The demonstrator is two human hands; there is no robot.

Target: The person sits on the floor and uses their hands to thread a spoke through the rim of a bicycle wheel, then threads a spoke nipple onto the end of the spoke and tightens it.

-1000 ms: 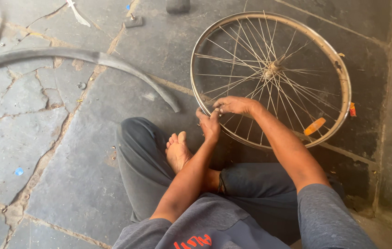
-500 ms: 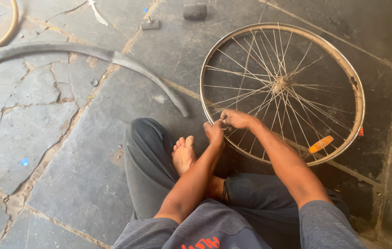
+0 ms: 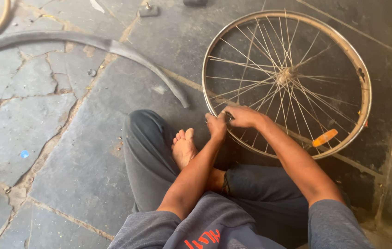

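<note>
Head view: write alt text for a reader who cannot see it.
A seated person's left hand and right hand meet at the near rim of a bare spoked bicycle wheel on a cracked stone floor. A curved grey mudguard lies to the left.

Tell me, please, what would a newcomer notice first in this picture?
First the bare spoked bicycle wheel lying on the stone floor at upper right, an orange reflector among its spokes. Both hands, the left hand and right hand, meet at its near rim. A long curved mudguard lies at upper left.
</note>
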